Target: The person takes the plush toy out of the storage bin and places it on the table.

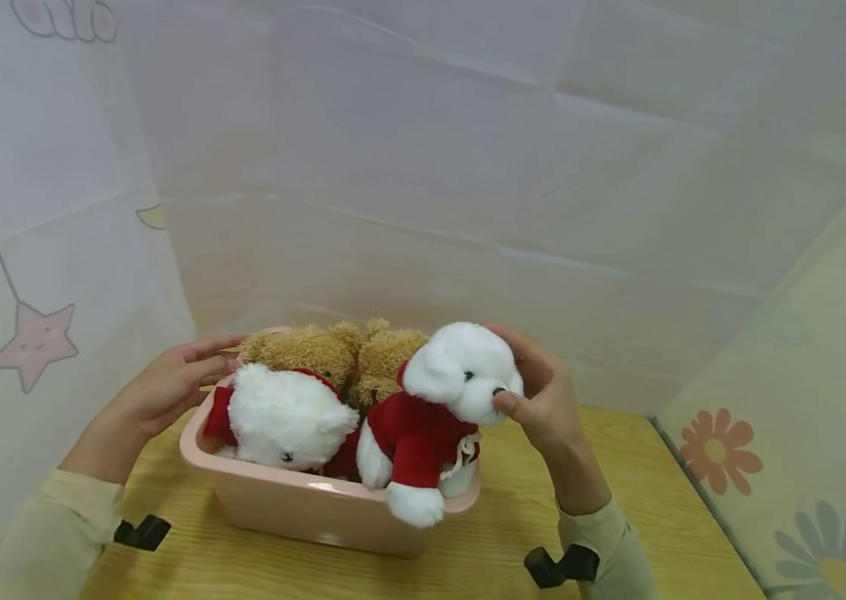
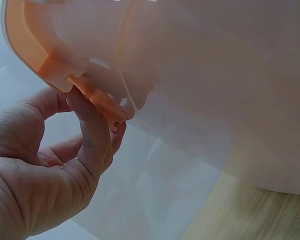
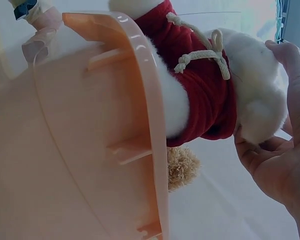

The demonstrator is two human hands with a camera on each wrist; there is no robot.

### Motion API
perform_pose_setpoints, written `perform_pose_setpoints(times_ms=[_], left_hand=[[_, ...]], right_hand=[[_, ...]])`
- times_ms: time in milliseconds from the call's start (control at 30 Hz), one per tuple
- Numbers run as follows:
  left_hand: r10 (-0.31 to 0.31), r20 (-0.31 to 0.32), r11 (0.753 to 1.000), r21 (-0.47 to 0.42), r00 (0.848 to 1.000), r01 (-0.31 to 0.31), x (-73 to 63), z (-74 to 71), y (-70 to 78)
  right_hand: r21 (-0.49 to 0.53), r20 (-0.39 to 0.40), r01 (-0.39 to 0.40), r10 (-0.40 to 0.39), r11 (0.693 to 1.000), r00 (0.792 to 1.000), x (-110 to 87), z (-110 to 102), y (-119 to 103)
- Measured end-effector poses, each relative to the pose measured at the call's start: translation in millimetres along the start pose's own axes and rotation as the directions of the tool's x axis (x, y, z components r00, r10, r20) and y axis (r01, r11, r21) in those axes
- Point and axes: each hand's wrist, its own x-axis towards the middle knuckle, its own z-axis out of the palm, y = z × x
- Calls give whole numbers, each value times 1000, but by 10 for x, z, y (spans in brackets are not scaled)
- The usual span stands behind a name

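A pink plastic tub [image 1: 317,508] stands on the table, packed with plush toys. My left hand [image 1: 175,379] is at its left end; in the left wrist view the fingers [image 2: 92,127] curl under the tub's rim [image 2: 97,97]. At the tub's right end, my right hand [image 1: 553,400] holds the head of a white plush dog [image 1: 460,375] in a red top with a white drawstring. The dog sits upright, one paw hanging over the front rim. Beside it a white plush toy [image 1: 283,417] with red clothing lies tipped over.
Two brown curly plush toys [image 1: 310,350] fill the back of the tub. Beneath is a wooden table [image 1: 528,508]. Pale cloth walls [image 1: 423,167] stand behind and on both sides, with printed stars and flowers.
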Motion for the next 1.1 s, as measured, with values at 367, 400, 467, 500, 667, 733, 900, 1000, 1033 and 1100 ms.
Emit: perform_pose_setpoints(times_ms=[367, 400, 467, 500, 667, 733, 900, 1000, 1033, 1100], left_hand=[[0, 1, 1000, 13, 1000, 0, -14, 13, 26], [0, -1, 1000, 16, 1000, 0, -17, 14, 31], [0, -2, 1000, 20, 1000, 0, -22, 17, 38], [1, -1, 1000, 16, 1000, -1, -24, 20, 39], [5, 7, 1000, -5, 1000, -5, -18, 30, 28], [7, 9, 1000, -6, 1000, -7, -12, 30, 20], [9, 10, 1000, -8, 1000, -9, -8, 19, 8], [4, 16, 1000, -18, 1000, -4, -10, 9, 3], [3, 18, 1000, -20, 1000, -2, -10, 6, 2], [0, 20, 1000, -17, 1000, 0, -11, 0, 0]], right_hand=[[14, 0, 27, -27, 1000, 1000, 5, 7, -29], [12, -2, 33, -33, 999, 999, 7, 7, -38], [10, -3, 41, -41, 999, 999, 11, 7, -59], [13, -1, 45, -45, 999, 999, 13, 7, -70], [38, 18, 67, -68, 997, 998, 13, 1, -133], [43, 20, 79, -80, 996, 997, 14, 1, -157], [75, 5, 125, -125, 989, 992, 32, 7, -193], [128, -8, 152, -152, 980, 988, 43, 6, -211], [150, -14, 157, -157, 976, 987, 44, 3, -220], [190, -24, 174, -172, 966, 985, 46, -8, -240]])
